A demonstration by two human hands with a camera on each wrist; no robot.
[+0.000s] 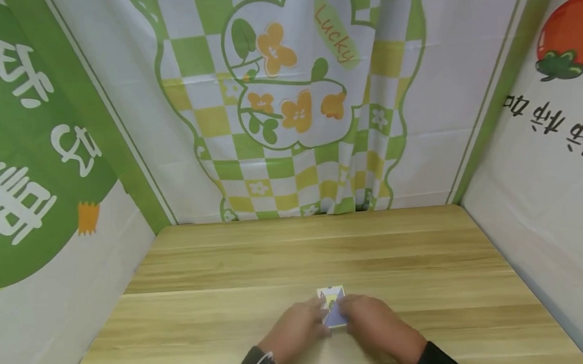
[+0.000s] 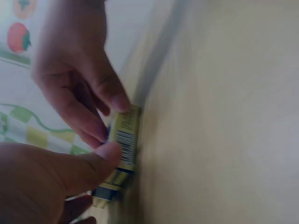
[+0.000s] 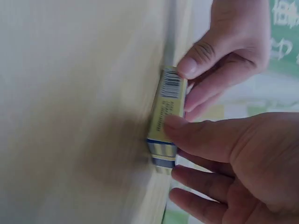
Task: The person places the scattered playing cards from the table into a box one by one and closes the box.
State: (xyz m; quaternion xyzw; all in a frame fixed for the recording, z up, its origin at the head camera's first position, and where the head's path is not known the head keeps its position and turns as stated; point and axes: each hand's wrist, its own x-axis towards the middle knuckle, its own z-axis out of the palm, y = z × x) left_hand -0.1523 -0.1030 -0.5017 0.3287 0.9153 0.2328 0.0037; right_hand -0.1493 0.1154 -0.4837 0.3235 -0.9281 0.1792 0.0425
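Observation:
A small playing-card box (image 1: 336, 317), white, yellow and blue on its face, is held low over the wooden table in the head view. My left hand (image 1: 295, 325) grips its left side. On the opposite side, my right hand (image 1: 375, 322) pinches it between thumb and fingers. In the left wrist view, the narrow yellow side of the box (image 2: 125, 140) shows a barcode, with both thumbs pressing on it. The right wrist view shows the same side of the box (image 3: 164, 109) and a striped, blue-edged end. Parts of the other faces are hidden behind the fingers.
The wooden table (image 1: 275, 257) stretches out beyond the hands. A green-checked cloth (image 1: 291, 182) hangs along its far edge. Printed cloth walls stand at the left (image 1: 106, 274) and the right (image 1: 538, 205).

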